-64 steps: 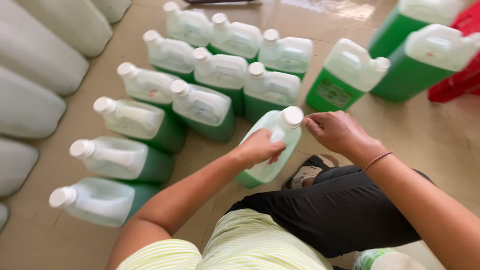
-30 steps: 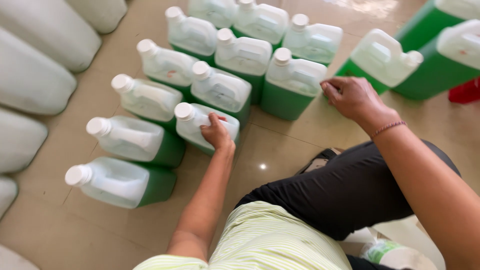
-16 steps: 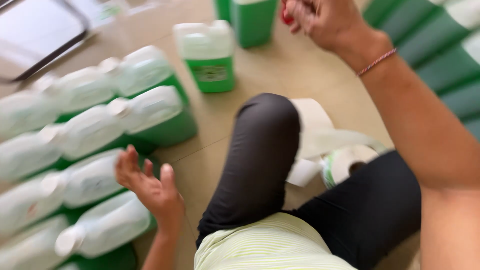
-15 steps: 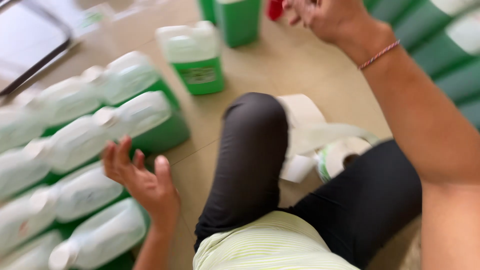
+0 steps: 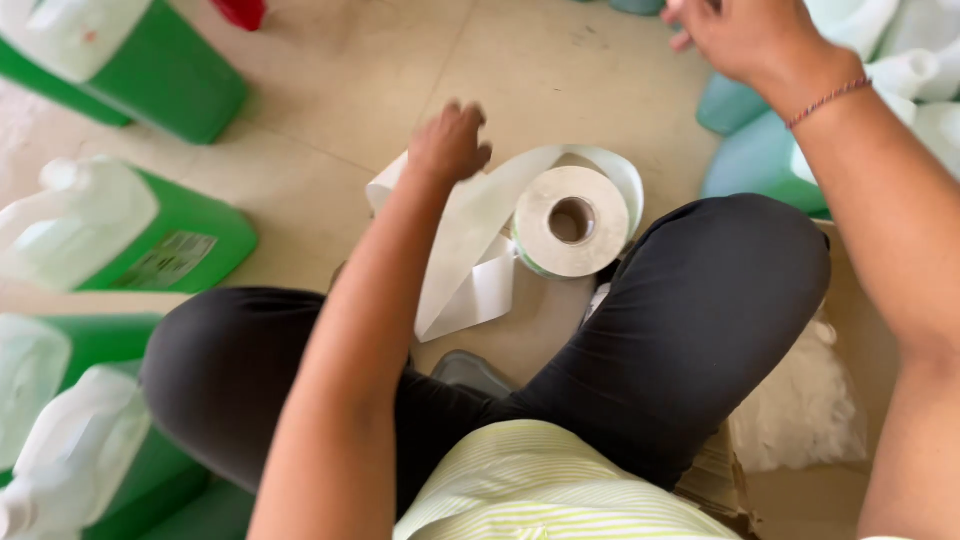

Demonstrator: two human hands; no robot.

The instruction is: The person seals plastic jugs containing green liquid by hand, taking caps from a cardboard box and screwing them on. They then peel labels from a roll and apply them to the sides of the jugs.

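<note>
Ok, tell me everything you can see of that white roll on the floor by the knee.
The roll is a wide reel of white strip, paper-like, with a round hollow core facing up toward the camera and a thin green edge low on its side. It lies on the tiled floor against the black-trousered knee. A long loose tail runs off to its left, folded over itself. The left hand rests on that tail's far end; the right hand is away from it.

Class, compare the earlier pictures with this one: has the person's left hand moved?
Yes. The left hand has left the green jugs and now reaches over the paper strip beside the label roll between the knees.
</note>
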